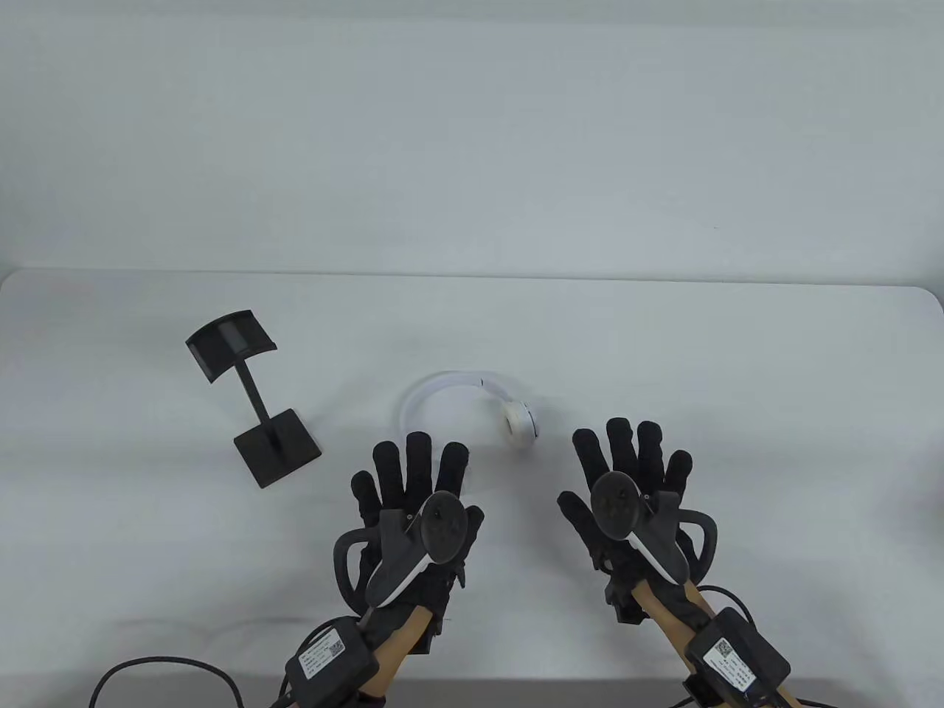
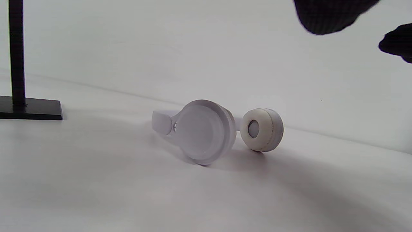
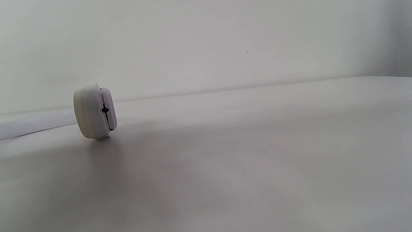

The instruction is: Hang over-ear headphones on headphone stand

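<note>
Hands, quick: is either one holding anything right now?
Left hand: open, fingers spread, holding nothing.
Right hand: open, fingers spread, holding nothing.

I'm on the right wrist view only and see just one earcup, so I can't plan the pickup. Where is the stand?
Observer: The stand is upright on the table, left of the headphones.
Operator: Is either hand touching the headphones?
Observer: No. The left hand and right hand are both spread open, just short of them.
Operator: How do the headphones lie?
Observer: Band flat on the table, arching away from the hands; both earcups show in the left wrist view.
</note>
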A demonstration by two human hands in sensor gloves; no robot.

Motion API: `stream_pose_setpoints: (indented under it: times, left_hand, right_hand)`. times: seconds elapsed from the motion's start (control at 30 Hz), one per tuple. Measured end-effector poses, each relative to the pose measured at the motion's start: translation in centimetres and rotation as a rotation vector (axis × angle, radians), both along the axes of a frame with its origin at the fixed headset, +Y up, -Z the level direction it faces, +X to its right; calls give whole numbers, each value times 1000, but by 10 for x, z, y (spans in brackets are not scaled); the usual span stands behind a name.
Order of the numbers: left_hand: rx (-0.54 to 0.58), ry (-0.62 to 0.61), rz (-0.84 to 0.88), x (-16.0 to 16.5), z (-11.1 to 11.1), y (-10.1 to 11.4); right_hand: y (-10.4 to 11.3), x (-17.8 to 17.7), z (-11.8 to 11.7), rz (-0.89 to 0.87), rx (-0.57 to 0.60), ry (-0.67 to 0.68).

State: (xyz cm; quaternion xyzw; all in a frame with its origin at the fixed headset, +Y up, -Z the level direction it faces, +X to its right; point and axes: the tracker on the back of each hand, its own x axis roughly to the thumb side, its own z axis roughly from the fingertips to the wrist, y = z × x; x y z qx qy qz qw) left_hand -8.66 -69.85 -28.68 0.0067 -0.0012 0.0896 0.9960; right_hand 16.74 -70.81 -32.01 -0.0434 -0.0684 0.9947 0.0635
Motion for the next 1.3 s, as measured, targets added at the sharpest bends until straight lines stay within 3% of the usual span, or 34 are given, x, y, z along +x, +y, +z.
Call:
stream_pose_setpoints:
  times: [0.9, 1.13, 1.3]
  left_hand:
    - [-18, 19, 93, -11, -3, 8]
    - [-118, 57, 195, -20, -33, 29]
    - [-233, 132, 252, -35, -64, 26]
  right_hand:
    - [16, 15, 8, -103, 67, 15]
    - [17, 16, 8, -114, 62, 16]
    - [17, 16, 8, -115, 59, 16]
